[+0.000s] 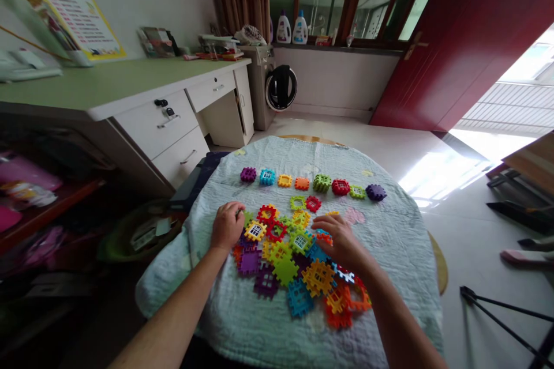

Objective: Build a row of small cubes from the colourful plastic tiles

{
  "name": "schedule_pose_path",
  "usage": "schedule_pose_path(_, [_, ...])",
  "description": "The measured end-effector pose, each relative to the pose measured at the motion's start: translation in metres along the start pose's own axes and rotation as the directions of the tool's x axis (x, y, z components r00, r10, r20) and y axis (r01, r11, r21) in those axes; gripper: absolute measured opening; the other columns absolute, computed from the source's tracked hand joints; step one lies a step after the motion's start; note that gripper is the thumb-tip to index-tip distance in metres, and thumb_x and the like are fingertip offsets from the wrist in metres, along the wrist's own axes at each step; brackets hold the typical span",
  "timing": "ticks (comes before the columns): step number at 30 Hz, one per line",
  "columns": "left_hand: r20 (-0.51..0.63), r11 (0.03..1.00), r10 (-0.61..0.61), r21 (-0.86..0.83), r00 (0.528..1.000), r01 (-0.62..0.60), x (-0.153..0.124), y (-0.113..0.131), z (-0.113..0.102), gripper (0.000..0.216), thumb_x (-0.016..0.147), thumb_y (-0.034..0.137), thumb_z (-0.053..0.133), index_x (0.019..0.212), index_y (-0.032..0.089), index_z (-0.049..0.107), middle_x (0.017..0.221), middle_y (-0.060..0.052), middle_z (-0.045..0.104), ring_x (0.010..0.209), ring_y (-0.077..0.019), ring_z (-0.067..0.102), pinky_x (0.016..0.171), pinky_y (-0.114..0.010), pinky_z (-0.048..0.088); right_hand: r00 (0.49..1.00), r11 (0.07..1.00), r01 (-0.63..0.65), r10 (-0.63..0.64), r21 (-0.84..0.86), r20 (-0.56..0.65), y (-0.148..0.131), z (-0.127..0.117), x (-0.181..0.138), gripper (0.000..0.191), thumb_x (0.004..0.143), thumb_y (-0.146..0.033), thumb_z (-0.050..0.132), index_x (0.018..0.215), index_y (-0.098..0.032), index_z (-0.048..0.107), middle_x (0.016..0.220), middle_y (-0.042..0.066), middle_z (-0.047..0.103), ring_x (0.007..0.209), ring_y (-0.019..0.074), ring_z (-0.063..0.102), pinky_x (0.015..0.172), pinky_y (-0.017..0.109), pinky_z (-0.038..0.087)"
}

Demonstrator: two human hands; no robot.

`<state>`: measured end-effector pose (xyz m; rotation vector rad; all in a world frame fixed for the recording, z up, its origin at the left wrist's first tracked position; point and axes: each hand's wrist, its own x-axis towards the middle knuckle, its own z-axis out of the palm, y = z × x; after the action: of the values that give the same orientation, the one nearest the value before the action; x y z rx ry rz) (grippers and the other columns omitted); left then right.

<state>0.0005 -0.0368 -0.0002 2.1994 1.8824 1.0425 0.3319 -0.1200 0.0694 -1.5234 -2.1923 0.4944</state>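
Observation:
A loose heap of colourful plastic interlocking building tiles [285,271] lies on the cloth-covered round table. My left hand [227,225] rests at the heap's left edge, near a yellow window tile [255,231]. Its fingers are curled, and a small dark spot shows at the fingertips; what they hold, if anything, is hidden. On the heap's right side, my right hand [340,239] reaches over blue and orange tiles with its fingers stretched out. Beyond the heap, stacks and single tiles stand in a row by colour, among them a green stack [322,183] and a red stack [340,187].
A pale blue cloth [389,259] covers the table [438,262]. To the left stands a desk with drawers [160,121]. A washing machine [262,89] with its door ajar is at the back. A black tripod leg [497,302] reaches across the floor at right.

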Motion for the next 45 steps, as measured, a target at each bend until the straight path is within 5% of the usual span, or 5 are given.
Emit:
schedule_pose_path(6, [0.0,1.0,-0.008,-0.01,1.0,0.008,0.0,0.002,-0.002,0.019,0.079,0.016,0.046,0.085,0.019,0.063,0.098,-0.009,0.069,0.097,-0.0262,0.06,0.095,-0.041,0.046,0.958,1.0,0.002,0.006,-0.029,0.286,-0.016,0.011,0.013,0.06,0.07,-0.008,0.061,0.125,-0.031,0.064,0.132,0.002,0.062,0.118,0.0273,0.051,0.102,0.045,0.036])
schedule_pose_path(11, [0.01,1.0,-0.023,-0.011,1.0,0.023,0.0,0.004,-0.003,0.018,0.079,0.016,0.046,0.084,0.02,0.063,0.098,-0.009,0.069,0.097,-0.026,0.059,0.095,-0.041,0.046,0.974,0.992,-0.079,0.055,0.099,0.219,-0.019,0.008,0.018,0.03,0.085,-0.027,0.058,0.113,-0.022,0.069,0.108,0.007,0.071,0.101,0.0233,0.061,0.093,0.038,0.042])
schedule_pose_path(24, [0.024,1.0,-0.027,-0.005,0.999,0.027,0.001,0.006,-0.005,0.017,0.078,0.016,0.047,0.083,0.021,0.063,0.098,-0.009,0.069,0.097,-0.0256,0.059,0.095,-0.041,0.045,0.982,0.968,-0.189,0.189,0.167,0.017,-0.013,0.027,0.024,0.029,0.082,-0.017,0.049,0.104,-0.021,0.067,0.062,-0.003,0.06,0.059,0.0142,0.055,0.061,0.025,0.04])
schedule_pose_path(35, [0.019,0.999,-0.031,-0.008,0.999,0.031,0.001,0.007,-0.006,0.017,0.079,0.016,0.047,0.083,0.02,0.063,0.097,-0.009,0.069,0.097,-0.0257,0.059,0.095,-0.04,0.045,0.99,0.994,-0.095,0.088,0.056,0.114,-0.019,0.028,0.015,0.079,0.068,-0.021,0.068,0.143,-0.023,0.044,0.135,0.012,0.055,0.12,0.0303,0.05,0.102,0.048,0.038])
schedule_pose_path(45, [0.023,0.999,-0.033,-0.007,0.999,0.033,0.001,0.005,-0.004,0.018,0.079,0.016,0.047,0.083,0.021,0.063,0.097,-0.008,0.069,0.098,-0.0256,0.059,0.095,-0.041,0.045,0.902,0.967,-0.22,0.252,0.131,-0.349,0.026,0.03,0.019,0.03,0.081,-0.024,0.052,0.107,-0.021,0.065,0.1,0.009,0.066,0.095,0.0234,0.06,0.088,0.04,0.047])
